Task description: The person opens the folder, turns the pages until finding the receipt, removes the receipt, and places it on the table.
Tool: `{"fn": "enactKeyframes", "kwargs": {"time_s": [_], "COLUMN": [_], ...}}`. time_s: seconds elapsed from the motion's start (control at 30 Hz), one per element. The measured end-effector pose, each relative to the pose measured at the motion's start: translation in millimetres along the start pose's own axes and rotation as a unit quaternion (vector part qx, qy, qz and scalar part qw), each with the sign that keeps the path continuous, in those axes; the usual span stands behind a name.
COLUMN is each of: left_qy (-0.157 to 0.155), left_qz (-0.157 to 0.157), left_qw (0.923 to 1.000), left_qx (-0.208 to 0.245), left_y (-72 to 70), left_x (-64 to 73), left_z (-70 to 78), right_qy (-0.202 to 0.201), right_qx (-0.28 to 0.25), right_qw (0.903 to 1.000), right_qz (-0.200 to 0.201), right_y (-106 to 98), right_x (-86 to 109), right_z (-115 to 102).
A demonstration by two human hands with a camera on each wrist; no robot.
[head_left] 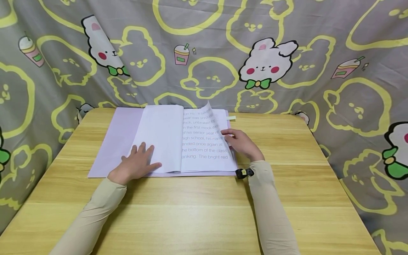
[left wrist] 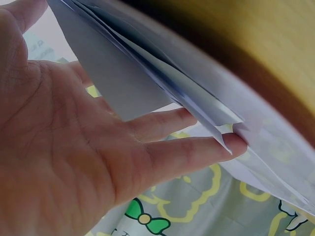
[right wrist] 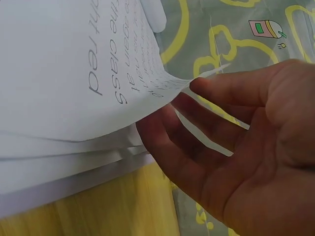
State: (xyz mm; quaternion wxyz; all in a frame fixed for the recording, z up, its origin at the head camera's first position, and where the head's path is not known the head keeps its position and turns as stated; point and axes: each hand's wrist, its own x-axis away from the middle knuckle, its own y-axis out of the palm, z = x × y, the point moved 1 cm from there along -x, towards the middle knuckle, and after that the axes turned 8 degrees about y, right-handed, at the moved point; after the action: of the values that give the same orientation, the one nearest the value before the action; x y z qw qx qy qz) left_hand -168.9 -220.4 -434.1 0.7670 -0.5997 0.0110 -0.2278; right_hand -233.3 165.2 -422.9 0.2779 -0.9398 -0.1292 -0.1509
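Note:
A booklet with a lilac cover (head_left: 109,141) lies spread on the table, a blank white page (head_left: 160,131) on its left side and a page of large printed text (head_left: 202,141) on its right. My left hand (head_left: 135,164) rests with spread fingers on the blank page near its lower left. In the left wrist view, sheet edges (left wrist: 142,64) lie against its outstretched fingers. My right hand (head_left: 242,143) pinches the outer edge of the printed page between thumb and fingers. That page curls up off the sheets beneath, as the right wrist view shows.
The booklet lies on a wood-grain table (head_left: 191,212) near its back edge. A pale tab (head_left: 231,118) sticks out at the booklet's upper right. Behind the table hangs a grey curtain (head_left: 210,46) with cartoon animals. A black device (head_left: 244,173) sits at my right wrist.

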Motion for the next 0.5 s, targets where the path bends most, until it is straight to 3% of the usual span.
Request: {"fn": "enactKeyframes", "kwargs": {"time_s": [0.33, 0.5], "left_qy": [0.001, 0.002], "left_qz": [0.000, 0.000], "left_qw": [1.0000, 1.0000], "left_qx": [0.000, 0.001], "left_y": [-0.3, -1.4], "left_x": [0.1, 0.8], "left_z": [0.8, 1.0], "right_qy": [0.004, -0.022], "right_qx": [0.016, 0.027], "right_qw": [0.9995, 0.9988], "right_qz": [-0.028, -0.034], "right_y": [2, 6], "right_x": [2.4, 5.0], "right_z": [-2, -10]}}
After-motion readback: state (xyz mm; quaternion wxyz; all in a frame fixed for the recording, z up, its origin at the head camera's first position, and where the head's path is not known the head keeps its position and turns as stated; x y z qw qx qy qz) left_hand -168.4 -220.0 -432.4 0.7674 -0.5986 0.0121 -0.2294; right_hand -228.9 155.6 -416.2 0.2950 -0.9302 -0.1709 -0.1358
